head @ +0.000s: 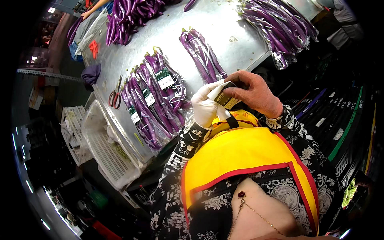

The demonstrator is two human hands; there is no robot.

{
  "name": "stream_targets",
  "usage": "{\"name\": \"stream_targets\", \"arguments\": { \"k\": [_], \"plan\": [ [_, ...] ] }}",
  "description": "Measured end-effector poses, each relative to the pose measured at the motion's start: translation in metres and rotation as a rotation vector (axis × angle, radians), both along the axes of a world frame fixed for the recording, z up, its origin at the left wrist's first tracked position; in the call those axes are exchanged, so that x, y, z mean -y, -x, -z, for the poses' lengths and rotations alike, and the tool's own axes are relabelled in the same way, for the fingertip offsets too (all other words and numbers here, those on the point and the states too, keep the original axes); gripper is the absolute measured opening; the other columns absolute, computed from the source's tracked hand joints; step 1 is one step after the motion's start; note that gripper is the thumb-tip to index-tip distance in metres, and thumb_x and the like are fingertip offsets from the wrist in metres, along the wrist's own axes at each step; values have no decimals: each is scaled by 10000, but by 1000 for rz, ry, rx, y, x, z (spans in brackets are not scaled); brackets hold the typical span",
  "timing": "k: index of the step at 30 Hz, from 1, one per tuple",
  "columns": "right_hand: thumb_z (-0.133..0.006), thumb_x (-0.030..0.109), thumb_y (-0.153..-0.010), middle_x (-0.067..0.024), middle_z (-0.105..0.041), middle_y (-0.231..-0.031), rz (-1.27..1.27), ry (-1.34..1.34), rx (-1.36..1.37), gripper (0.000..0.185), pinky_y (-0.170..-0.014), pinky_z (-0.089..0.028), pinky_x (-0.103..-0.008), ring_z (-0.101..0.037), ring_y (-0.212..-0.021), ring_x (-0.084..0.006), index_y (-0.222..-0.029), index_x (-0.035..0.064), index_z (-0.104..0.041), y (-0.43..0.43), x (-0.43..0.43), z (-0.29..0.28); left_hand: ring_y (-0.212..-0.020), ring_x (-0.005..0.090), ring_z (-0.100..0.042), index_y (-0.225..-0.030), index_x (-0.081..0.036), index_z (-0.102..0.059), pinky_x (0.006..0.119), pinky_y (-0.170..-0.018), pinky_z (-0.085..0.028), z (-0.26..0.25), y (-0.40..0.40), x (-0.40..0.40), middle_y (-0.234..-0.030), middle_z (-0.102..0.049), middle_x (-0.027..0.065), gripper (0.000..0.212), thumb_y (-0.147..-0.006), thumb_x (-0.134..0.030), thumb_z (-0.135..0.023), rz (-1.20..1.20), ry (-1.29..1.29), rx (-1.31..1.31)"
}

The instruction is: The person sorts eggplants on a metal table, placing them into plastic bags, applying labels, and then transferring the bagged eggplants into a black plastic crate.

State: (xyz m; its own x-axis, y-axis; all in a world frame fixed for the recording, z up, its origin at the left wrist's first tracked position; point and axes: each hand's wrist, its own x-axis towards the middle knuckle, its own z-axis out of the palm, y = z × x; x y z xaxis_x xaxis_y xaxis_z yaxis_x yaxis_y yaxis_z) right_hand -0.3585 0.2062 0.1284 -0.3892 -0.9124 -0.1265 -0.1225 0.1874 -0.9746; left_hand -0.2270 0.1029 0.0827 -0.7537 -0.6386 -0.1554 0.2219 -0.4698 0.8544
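Observation:
My left hand (206, 105), in a white glove, grips a roll of printed labels (225, 96) by its white backing strip. My right hand (255, 93), in an orange-pink glove, has thumb and fingers at the roll's dark printed face; whether it pinches a label is unclear. Just beyond both hands lies a bag of long purple eggplants (201, 55) in clear film, its near end hidden by them. To the left, several bagged eggplants (150, 99) lie side by side, some bearing green-and-white labels (164, 78). Red-handled scissors (115, 97) rest beside them on the metal table (229, 39).
Loose eggplants (132, 15) are heaped at the far left; wrapped ones (279, 27) are piled far right. A person's arm (95, 9) holds eggplants at the upper left. White plastic crates (109, 159) stand beside the table's left edge. Stacked black crates (318, 120) are at right.

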Motion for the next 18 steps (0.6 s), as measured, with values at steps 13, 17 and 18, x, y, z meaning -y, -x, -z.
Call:
{"name": "stream_targets", "arguments": {
  "k": [13,17,18],
  "plan": [
    [-677,103,-829,-79,-610,-935,-12,157,135,217,-783,-485,-236,-590,-838,-120,-1008,-6,-624,9,0,19,-725,109,-620,-907,46,-665,223,-658,-503,20,3,4,-815,-670,74,111,-848,-46,-643,58,13,55],
    [-655,56,-834,-60,-607,-920,54,246,-112,149,-751,-478,-235,-579,-830,-111,-962,-14,-622,16,13,32,-682,106,-615,-844,31,-677,218,-621,-498,39,3,18,-770,-667,71,100,-808,-59,-655,258,75,386],
    [-646,46,-838,-55,-611,-914,76,252,-56,137,-740,-476,-234,-576,-827,-108,-959,-12,-619,19,19,32,-676,108,-617,-830,30,-683,218,-619,-494,44,2,21,-754,-667,70,110,-797,-73,-661,398,37,558]
  ]
}}
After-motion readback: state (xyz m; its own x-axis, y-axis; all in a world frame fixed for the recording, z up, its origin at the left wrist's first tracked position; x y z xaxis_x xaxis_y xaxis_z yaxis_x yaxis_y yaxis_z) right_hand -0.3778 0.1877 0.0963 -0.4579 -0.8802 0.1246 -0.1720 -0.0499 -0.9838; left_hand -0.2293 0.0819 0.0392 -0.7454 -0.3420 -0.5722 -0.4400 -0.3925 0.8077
